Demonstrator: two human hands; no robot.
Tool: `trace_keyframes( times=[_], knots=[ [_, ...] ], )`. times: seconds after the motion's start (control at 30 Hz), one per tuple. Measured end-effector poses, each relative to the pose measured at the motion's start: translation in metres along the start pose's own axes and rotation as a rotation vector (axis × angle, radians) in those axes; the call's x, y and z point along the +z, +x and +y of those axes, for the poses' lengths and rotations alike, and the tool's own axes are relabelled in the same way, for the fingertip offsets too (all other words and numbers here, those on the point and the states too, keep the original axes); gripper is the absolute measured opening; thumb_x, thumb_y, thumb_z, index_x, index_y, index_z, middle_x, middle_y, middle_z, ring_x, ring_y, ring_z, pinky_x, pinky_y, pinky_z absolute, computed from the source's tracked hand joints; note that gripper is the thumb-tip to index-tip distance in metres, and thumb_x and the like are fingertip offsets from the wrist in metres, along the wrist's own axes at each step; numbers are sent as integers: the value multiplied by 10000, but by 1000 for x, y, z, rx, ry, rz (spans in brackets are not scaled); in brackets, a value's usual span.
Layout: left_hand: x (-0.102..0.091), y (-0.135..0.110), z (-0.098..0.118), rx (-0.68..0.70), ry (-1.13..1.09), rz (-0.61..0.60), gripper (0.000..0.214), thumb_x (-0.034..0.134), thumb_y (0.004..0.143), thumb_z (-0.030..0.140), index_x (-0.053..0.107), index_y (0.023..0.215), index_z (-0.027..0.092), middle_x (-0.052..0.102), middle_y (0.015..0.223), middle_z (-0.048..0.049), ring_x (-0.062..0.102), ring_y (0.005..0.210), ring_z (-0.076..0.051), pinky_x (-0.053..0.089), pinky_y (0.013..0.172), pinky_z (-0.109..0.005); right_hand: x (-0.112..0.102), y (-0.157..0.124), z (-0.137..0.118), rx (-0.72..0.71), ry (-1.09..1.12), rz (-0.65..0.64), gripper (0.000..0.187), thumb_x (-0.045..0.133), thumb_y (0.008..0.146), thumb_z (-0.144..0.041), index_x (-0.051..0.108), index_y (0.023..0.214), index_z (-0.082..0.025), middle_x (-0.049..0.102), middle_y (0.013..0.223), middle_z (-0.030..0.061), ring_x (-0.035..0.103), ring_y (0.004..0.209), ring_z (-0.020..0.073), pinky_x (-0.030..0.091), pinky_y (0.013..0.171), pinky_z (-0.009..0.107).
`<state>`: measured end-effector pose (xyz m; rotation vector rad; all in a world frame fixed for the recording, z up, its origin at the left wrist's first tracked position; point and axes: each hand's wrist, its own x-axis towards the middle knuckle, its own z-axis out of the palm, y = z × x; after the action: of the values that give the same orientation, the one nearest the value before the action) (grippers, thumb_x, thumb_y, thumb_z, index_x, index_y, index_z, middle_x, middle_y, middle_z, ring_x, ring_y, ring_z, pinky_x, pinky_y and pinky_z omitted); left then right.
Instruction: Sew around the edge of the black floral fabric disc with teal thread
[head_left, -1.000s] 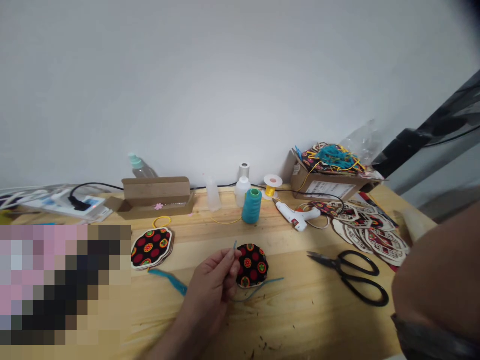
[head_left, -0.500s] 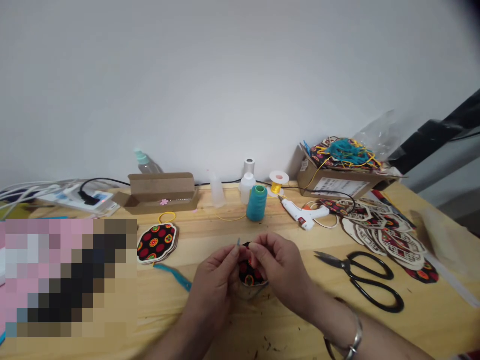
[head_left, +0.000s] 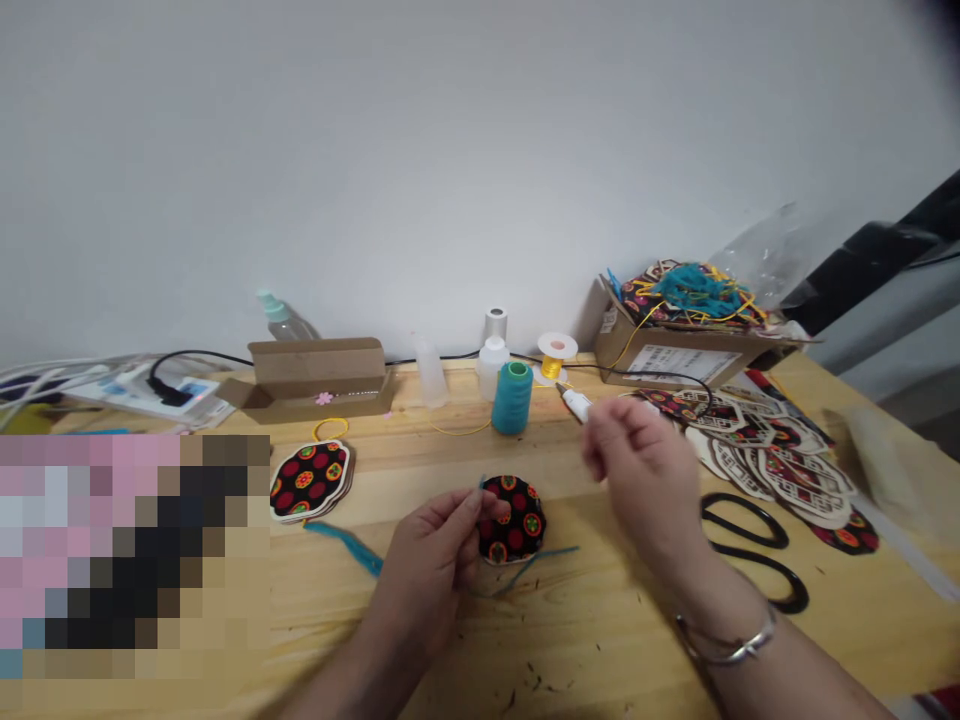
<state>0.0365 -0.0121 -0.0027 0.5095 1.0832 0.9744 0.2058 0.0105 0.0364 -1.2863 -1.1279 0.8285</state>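
My left hand pinches the edge of a small black fabric piece with red and yellow dots, together with the end of a teal cord that trails across the wooden table. My right hand hovers to the right, above the table. Its fingers are loosely curled and blurred by motion, with nothing visible in them. It is just in front of the white glue gun. A metal bangle sits on my right wrist.
Black scissors lie right of my hand. A stack of patterned pieces, a teal thread cone, a yellow spool, white bottles, two cardboard boxes and patterned cut-outs crowd the table. A blurred patch covers the left.
My right hand left the fabric piece and rose to the right, toward the glue gun. My left hand keeps its pinch on the piece and cord.
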Motion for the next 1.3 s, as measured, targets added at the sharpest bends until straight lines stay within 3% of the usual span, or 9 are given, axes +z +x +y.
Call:
trace_keyframes(
  times=[0.1,0.17,0.23,0.33,0.4,0.47,0.57,0.77,1.3],
  knots=[
    [1,0,-1,-7,-11,-11,207,696,686,289,685,707,83,479,447,46,190,372,-5,139,351,-147,-21,18,-5,-200,10,307,146,536,825,-310,504,750,-188,502,593,-30,421,495,88,337,458,204],
    [2,-1,0,26,-57,-4,182,702,679,265,679,706,87,585,551,1,218,374,4,158,352,-139,-25,21,-3,-300,-87,371,103,544,818,-288,531,785,-191,525,641,-16,464,557,112,371,517,230],
    [2,-2,2,88,-115,21,155,702,681,246,672,716,98,645,643,-29,239,377,9,180,355,-133,-19,15,2,-344,-245,228,68,534,821,-244,551,777,-196,541,687,-3,486,623,131,390,583,255],
    [3,-3,5,176,-156,66,142,700,686,243,674,734,112,669,659,-36,245,368,8,192,346,-128,1,-4,8,-339,-309,-176,92,538,801,-167,571,719,-192,538,795,17,504,762,145,409,708,277],
    [4,-4,6,167,-154,66,155,712,672,248,683,734,109,656,621,-25,293,369,1,226,348,-125,15,-18,11,-248,-238,-392,94,570,777,-152,589,692,-188,511,883,28,501,874,150,407,798,284],
    [7,-5,7,114,-148,39,166,729,648,249,694,731,109,635,587,-16,423,425,-31,326,403,-132,25,-29,15,-128,-171,-499,93,601,759,-157,611,672,-188,479,961,35,483,969,156,394,857,284],
    [9,-7,5,56,-140,-7,163,740,629,251,698,721,124,616,580,-7,531,531,-85,409,498,-169,31,-36,21,-18,-111,-510,103,611,750,-163,622,651,-190,459,1012,38,454,1045,165,383,891,284],
    [8,-6,1,35,-110,-58,175,698,686,297,686,711,125,328,408,97,221,371,-26,213,363,-153,33,-34,25,30,-54,-432,141,595,746,-173,580,606,-184,487,934,41,445,1066,172,413,853,273],
    [4,-3,-3,2,-41,-57,200,691,686,329,669,705,131,276,445,101,138,406,-31,115,377,-164,33,-35,27,50,-137,-402,137,595,719,-181,590,583,-167,505,897,30,533,836,133,445,711,254]
  ],
)
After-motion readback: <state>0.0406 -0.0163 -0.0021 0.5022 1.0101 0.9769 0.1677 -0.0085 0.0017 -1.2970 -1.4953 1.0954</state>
